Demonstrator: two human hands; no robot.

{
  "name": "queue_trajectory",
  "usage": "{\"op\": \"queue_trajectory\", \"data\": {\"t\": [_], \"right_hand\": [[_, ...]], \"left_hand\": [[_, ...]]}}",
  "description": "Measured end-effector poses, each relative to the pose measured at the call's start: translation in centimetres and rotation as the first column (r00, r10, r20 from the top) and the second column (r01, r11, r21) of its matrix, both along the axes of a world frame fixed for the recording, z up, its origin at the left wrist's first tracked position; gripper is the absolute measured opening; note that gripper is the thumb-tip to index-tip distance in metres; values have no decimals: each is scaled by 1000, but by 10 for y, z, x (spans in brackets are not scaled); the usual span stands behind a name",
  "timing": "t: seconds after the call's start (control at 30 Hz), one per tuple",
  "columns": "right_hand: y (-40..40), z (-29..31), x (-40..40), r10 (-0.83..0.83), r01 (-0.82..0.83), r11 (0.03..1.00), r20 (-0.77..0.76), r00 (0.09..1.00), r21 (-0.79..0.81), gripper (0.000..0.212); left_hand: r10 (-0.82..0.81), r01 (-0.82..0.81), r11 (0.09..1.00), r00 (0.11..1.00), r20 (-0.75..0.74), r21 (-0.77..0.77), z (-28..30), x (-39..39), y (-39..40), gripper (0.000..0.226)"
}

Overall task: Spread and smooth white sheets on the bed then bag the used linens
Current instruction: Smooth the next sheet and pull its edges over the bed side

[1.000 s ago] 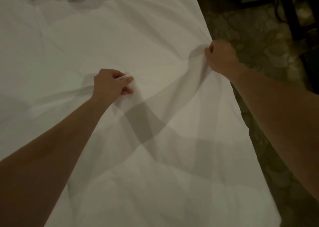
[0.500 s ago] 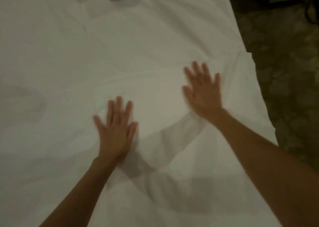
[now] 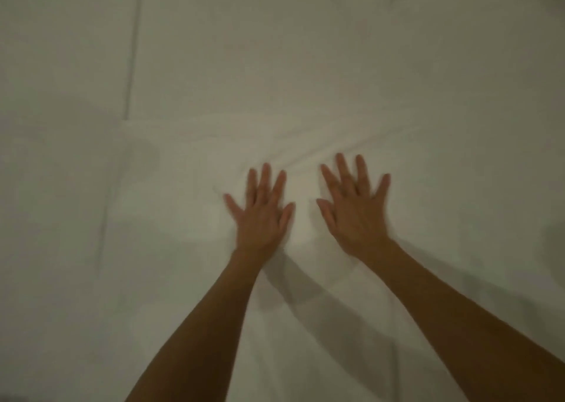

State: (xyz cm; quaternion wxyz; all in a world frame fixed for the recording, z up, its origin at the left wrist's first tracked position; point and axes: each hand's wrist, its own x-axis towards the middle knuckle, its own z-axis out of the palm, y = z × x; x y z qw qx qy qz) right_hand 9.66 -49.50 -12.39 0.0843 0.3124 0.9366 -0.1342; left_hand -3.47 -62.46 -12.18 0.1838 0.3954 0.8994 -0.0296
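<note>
White sheet (image 3: pixel 305 65) fills our view, lying under both hands. We find the left hand (image 3: pixel 263 215) flat on it, palm down, fingers straight and spread, grasping nothing. The right hand (image 3: pixel 354 212) lies just beside it, likewise flat and splayed. Shallow creases (image 3: pixel 308 157) run just beyond the fingertips.

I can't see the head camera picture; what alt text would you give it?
Two bare hands, the left hand and the right hand, lie flat side by side with fingers spread on a white sheet. Faint creases run just beyond the fingertips, and the dim picture is slightly blurred.
</note>
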Motion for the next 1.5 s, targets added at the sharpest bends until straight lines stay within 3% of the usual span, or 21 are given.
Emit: {"op": "queue_trajectory", "data": {"t": [0.17, 0.4, 0.57, 0.8, 0.9, 1.27, 1.43, 1.5], "right_hand": [[-85, -3, -84, 34, -33, 999, 51, 998, -28, 63], [-152, -16, -213, -31, 32, 998, -15, 999, 61, 62], [-214, -25, -324, 52, -48, 995, -39, 998, 92, 67], [-275, -28, -449, 127, -123, 989, -45, 991, 89, 67], [-288, -33, -483, 171, -164, 979, -50, 984, 121, 66], [-289, -37, -496, 191, -184, 974, -36, 981, 130, 68], [-266, -23, -463, 335, -328, 941, -86, 938, 88, 60], [-243, -21, -425, 333, -325, 941, -88, 939, 91, 60]], "left_hand": [[-80, 77, 992, 997, 20, 98, -5, -71, -24, 59], [-17, 25, 990, 998, -60, 142, -19, -216, -112, 60], [-81, 97, 985, 990, -114, 140, -25, -328, -176, 61], [65, -41, 984, 989, -135, 175, -27, -456, -246, 63], [35, -11, 988, 988, -153, 156, -28, -490, -267, 63], [40, -26, 995, 987, -159, 94, -30, -506, -265, 54], [359, -350, 925, 933, -37, 150, -19, -450, -240, 59], [396, -384, 907, 918, -36, 170, -20, -398, -233, 64]]}}
